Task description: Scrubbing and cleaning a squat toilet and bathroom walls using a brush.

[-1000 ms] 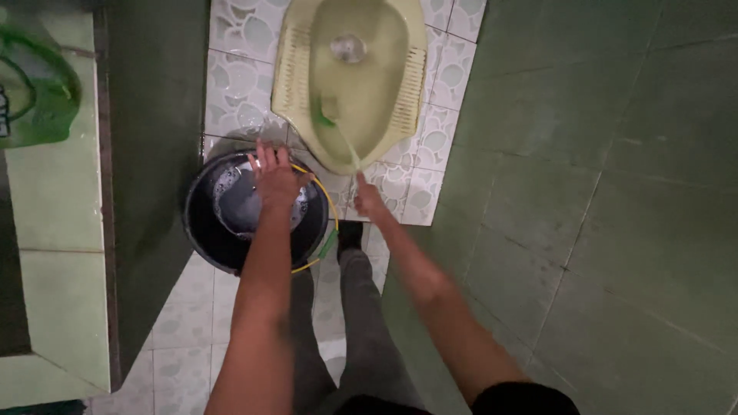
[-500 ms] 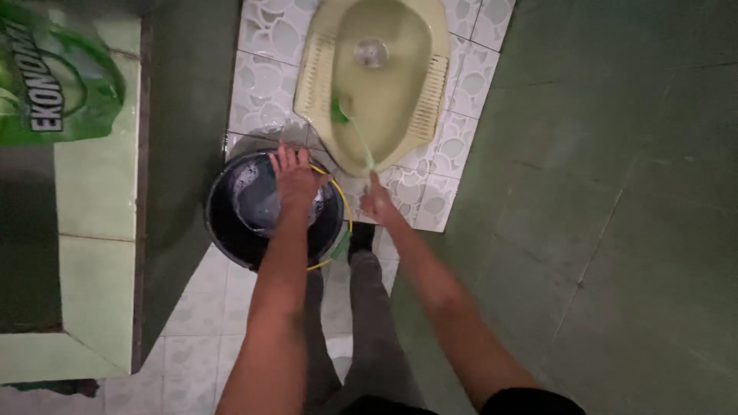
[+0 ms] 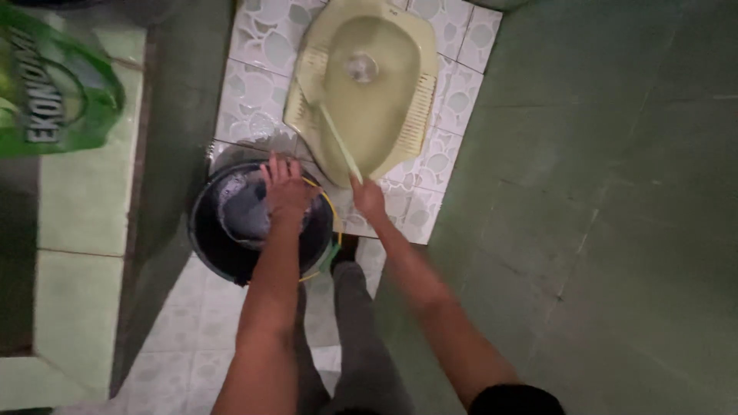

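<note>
A pale yellow squat toilet pan (image 3: 415,69) is set in the patterned floor tiles ahead of me. My right hand (image 3: 367,197) grips the end of a thin long-handled brush (image 3: 338,142) whose head reaches into the left side of the pan. My left hand (image 3: 286,192) rests over a black bucket (image 3: 206,238) with a yellow wire handle, on a smaller scoop holding soapy water; its fingers lie spread on the scoop's rim. My dark trouser leg and foot stand between the bucket and the pan.
A green plastic bag (image 3: 54,92) lies on a pale green tiled ledge (image 3: 84,223) at the left. A dark green wall face (image 3: 181,115) runs beside the bucket. Dark green floor tiles (image 3: 600,207) fill the right side.
The brush head has swung up and left inside the pan as my right hand moved slightly left. My left hand stays on the scoop in the bucket. The view shifted a little.
</note>
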